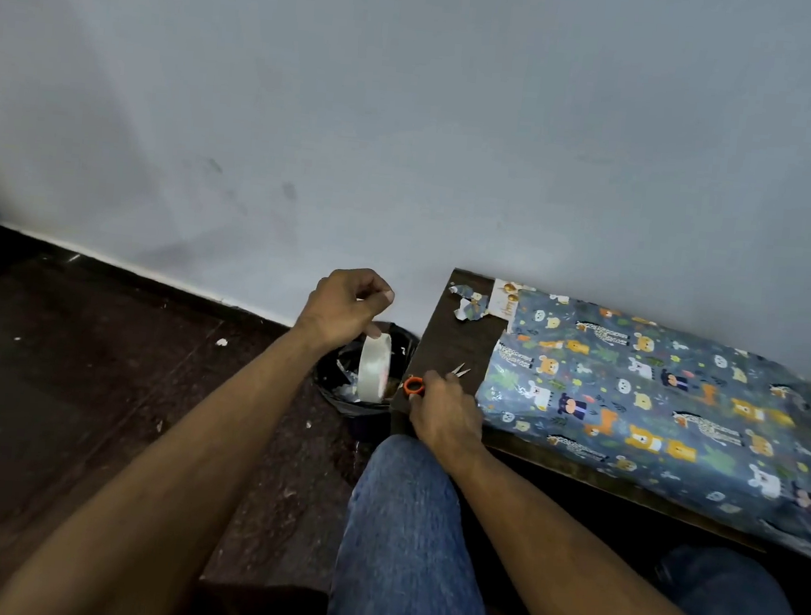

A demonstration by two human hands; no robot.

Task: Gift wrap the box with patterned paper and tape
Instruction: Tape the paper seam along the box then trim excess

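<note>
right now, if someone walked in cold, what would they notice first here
The bright animal-print wrapped box on the dark table at right stands out most. Next, the left hand holds a roll of clear tape upright over a black bin on the floor. The right hand grips orange-handled scissors at the table's near corner.

A plain room corner with a pale wall and a dark floor.

The wall [411, 111] was a flat bluish grey, marked by a few dark smudges and a short scuff high on the left. A thin white strip ran along its foot, where it met the dark reddish-brown floor [93, 378], which was littered with small white scraps. A dark wooden tabletop [459, 341] stood against the wall at the right, and a black-lined bin [337, 394] sat on the floor just beside its left edge. The light was dim and even.
</note>
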